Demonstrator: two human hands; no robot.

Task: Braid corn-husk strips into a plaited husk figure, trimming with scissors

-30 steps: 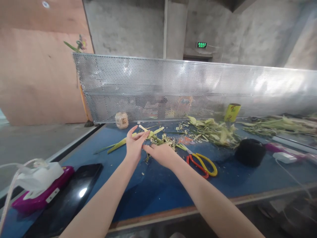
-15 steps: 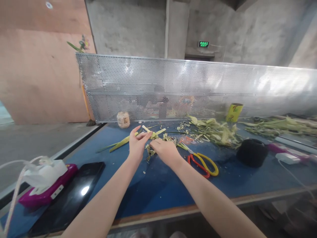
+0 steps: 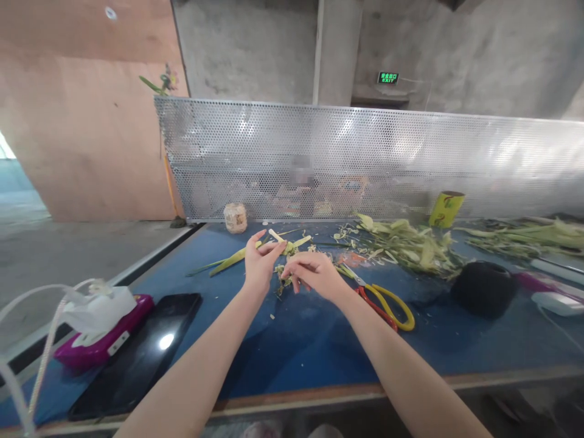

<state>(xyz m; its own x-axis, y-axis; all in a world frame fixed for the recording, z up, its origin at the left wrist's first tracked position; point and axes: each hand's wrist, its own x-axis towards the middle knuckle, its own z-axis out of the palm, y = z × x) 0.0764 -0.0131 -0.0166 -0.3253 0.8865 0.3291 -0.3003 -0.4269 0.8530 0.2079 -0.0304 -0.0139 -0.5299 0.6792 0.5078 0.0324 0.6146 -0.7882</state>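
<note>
Just beside the right hand (image 3: 319, 277) lie scissors (image 3: 381, 297), leaf scraps (image 3: 410, 243) behind.

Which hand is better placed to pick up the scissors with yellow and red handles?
Probably the right hand: it is nearest the scissors; the left hand, farther off, pinches a pale green leaf strip.

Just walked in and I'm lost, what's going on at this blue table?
A person works a leaf strip with bare hands over the blue table. The left hand pinches its upper part; the right hand seems to pinch the frayed lower end with its fingers. Scissors lie untouched beside the right hand, a heap of leaf trimmings behind them.
</note>
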